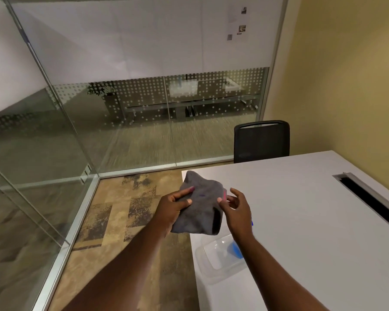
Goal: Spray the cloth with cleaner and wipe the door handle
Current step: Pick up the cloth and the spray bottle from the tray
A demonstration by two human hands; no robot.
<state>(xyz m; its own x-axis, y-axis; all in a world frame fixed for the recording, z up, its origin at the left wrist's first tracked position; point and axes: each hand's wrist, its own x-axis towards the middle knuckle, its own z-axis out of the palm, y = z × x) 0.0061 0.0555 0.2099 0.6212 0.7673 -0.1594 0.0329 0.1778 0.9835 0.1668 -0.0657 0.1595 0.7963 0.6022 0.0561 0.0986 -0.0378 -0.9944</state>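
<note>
Head view, looking down past both forearms to the corner of a white rectangular desk (301, 198). Landmark for all positions: that desk.

Soft grey folded cloth (200, 207) is held in the air over the desk's near-left corner, partly over the patterned brown carpet floor (130, 212) beside it. Likely held up and spread so a flat face is ready to take the spray; judgement only.

Left hand (173, 207): closed on the cloth's left edge, thumb on top, fingers curled beneath, carrying its weight.

Right hand (236, 205): loosely open, fingers slightly spread, thumb and fingertip at the cloth's right edge near a small pink tag. Whether it truly pinches the fabric or only touches it, cannot tell.

Hands sit close together, cloth between them.

Clear plastic tray-like container (216, 263) rests on the desk's near edge, below the right wrist. Blue object (235, 250) sits in it, mostly hidden by the forearm; possibly part of the cleaner bottle, not certain. Kept within reach, it seems.

Black mesh-backed office chair (262, 141) stands at the desk's far side. Grey slotted cable port (368, 198) is set into the desk's right part. Glass partition wall (121, 108) runs beyond the desk; no door handle visible.

Spraying not yet done, by the look of it.
</note>
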